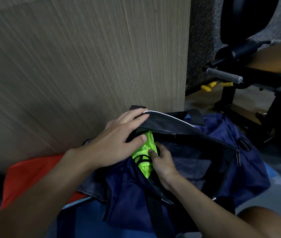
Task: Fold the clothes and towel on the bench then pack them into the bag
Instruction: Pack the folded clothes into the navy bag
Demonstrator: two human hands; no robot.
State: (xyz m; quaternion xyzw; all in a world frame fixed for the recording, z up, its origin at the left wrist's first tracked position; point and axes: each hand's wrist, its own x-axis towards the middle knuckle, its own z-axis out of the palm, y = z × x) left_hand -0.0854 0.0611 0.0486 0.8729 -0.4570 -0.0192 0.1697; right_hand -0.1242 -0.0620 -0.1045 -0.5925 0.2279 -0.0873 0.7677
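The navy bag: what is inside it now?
A neon green garment, gripped by the right hand while the left hand holds the rim of the navy bag. The dark interior and the hands hide anything deeper.

garment [144, 152] in bag [222, 134], cloth [33, 172] left of bag, exercise bench [273, 57] behind right
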